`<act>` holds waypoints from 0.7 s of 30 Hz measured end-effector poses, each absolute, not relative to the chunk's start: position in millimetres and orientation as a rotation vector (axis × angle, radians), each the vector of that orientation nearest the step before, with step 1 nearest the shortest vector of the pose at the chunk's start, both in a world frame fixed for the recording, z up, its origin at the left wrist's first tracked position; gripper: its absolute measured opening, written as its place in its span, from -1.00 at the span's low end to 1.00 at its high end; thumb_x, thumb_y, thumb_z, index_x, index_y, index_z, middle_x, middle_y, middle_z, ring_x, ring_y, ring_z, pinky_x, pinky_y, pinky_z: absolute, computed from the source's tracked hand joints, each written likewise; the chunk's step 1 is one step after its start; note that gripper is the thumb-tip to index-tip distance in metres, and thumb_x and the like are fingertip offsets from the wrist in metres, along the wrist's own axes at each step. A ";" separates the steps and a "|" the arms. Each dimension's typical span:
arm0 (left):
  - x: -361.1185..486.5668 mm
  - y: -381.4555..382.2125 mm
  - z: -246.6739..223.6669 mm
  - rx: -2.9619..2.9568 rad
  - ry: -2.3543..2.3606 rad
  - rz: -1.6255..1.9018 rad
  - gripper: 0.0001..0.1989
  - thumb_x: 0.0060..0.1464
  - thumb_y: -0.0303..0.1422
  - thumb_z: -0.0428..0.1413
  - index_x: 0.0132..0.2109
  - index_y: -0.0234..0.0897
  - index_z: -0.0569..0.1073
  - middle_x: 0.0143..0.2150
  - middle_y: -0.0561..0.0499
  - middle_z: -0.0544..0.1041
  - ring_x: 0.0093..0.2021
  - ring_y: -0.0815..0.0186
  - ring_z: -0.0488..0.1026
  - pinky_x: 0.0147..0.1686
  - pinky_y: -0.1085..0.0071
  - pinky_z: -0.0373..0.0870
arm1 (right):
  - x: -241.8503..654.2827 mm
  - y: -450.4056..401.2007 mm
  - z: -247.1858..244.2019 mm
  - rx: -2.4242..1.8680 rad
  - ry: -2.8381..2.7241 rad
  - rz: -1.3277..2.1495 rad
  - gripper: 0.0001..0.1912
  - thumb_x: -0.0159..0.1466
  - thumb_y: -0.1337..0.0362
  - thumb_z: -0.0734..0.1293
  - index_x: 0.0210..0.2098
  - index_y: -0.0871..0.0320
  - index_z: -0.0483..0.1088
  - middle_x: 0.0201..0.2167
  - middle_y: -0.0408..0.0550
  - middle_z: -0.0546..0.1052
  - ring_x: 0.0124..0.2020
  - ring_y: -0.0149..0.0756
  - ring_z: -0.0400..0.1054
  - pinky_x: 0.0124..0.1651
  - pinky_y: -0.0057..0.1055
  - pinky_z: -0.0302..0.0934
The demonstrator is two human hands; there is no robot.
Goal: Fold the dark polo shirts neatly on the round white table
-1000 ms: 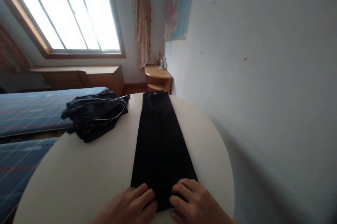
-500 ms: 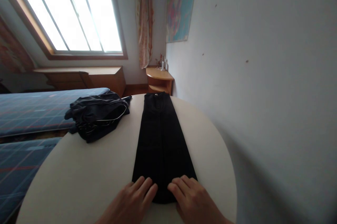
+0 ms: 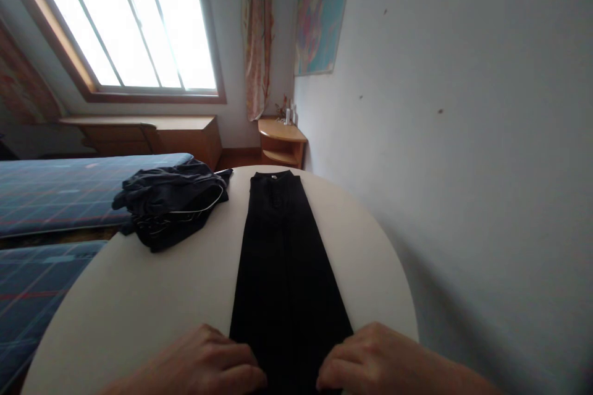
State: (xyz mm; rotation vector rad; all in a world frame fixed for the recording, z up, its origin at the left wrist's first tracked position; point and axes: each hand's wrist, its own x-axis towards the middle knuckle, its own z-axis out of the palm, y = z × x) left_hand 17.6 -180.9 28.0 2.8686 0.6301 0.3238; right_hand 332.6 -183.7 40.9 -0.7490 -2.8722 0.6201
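Observation:
Black trousers (image 3: pixel 285 259) lie lengthwise on the round white table, waistband at the far end and legs running toward me. My left hand (image 3: pixel 217 361) is closed on the left edge of the legs near the bottom of the view, fingers curled over the cloth. On the opposite edge, my right hand (image 3: pixel 364 361) grips the legs in the same way. The near ends of the legs run out of the view. Left of the trousers sits a crumpled heap of dark clothes (image 3: pixel 171 197) with white piping, apart from both hands.
The white table (image 3: pixel 162 296) has a curved edge, close to the wall (image 3: pixel 463 166) on the right. Plaid mattresses (image 3: pixel 69 191) stand along its left side. A wooden corner shelf (image 3: pixel 282 129) and a low cabinet (image 3: pixel 185 126) are under the window side.
Both hands have moved toward me and a little farther apart. The trousers have slid with them: the waistband lies slightly nearer and the leg ends have left the view.

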 end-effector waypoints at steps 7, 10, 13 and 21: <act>14.5 -99.9 49.9 2.809 1.141 0.511 -0.64 0.25 -0.47 -0.08 0.07 -0.12 0.48 -0.07 0.02 0.63 -0.19 0.28 0.60 -0.20 0.40 0.49 | 327.3 -103.8 68.5 -1.023 -2.736 0.200 -0.61 0.37 0.48 0.18 0.06 0.04 0.45 -0.14 -0.08 0.61 -0.16 -0.29 0.51 -0.07 -0.38 0.31; 19.7 -59.4 40.1 2.833 1.306 0.508 -0.66 0.23 -0.44 -0.07 0.06 -0.16 0.48 -0.03 -0.03 0.61 -0.10 0.21 0.57 -0.11 0.32 0.48 | 318.2 -60.3 63.9 -1.179 -2.670 0.117 -0.65 0.37 0.44 0.19 0.06 0.07 0.45 -0.08 -0.04 0.60 -0.07 -0.23 0.50 0.01 -0.32 0.29; 26.8 -25.5 19.1 2.824 1.380 0.467 -0.66 0.23 -0.47 -0.08 0.05 -0.20 0.48 -0.02 -0.06 0.59 -0.02 0.17 0.53 -0.06 0.28 0.45 | 308.2 -18.8 46.1 -1.323 -2.629 0.095 -0.73 0.37 0.36 0.25 0.01 0.09 0.48 -0.12 0.00 0.60 -0.09 -0.19 0.49 0.00 -0.30 0.29; 28.9 4.5 -35.8 2.659 1.336 0.554 -0.72 0.18 -0.48 0.00 -0.01 -0.25 0.50 -0.04 -0.08 0.54 -0.01 0.19 0.43 0.03 0.29 0.38 | 306.4 27.3 -25.2 -1.242 -2.547 0.207 -0.73 0.35 0.36 0.30 0.03 0.22 0.45 0.02 0.07 0.53 0.07 -0.18 0.39 0.16 -0.27 0.22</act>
